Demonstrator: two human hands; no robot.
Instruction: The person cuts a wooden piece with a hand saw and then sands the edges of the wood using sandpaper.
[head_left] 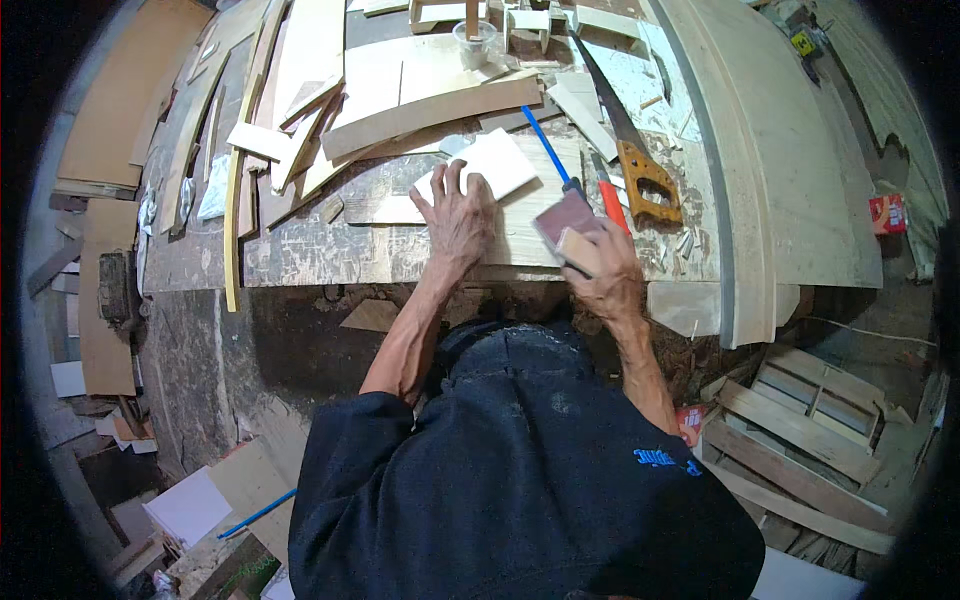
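My left hand (462,212) presses on a white rectangular board (510,162) near the bench's front edge, its fingers bent and spread over the board's left part. My right hand (612,275) grips a small wooden block (580,252) together with reddish-brown sandpaper (565,218), just right of the board. Under the board lies a pale wooden panel (522,232). Beyond my right hand lie a long blue rod (545,142) and a red-handled tool (611,200), whose kind I cannot make out.
A handsaw (650,185) with a wooden handle lies to the right. Wood strips and offcuts (430,118) cover the back left of the bench. A clear plastic cup (474,45) stands at the back. A long pale plank (715,150) runs along the right.
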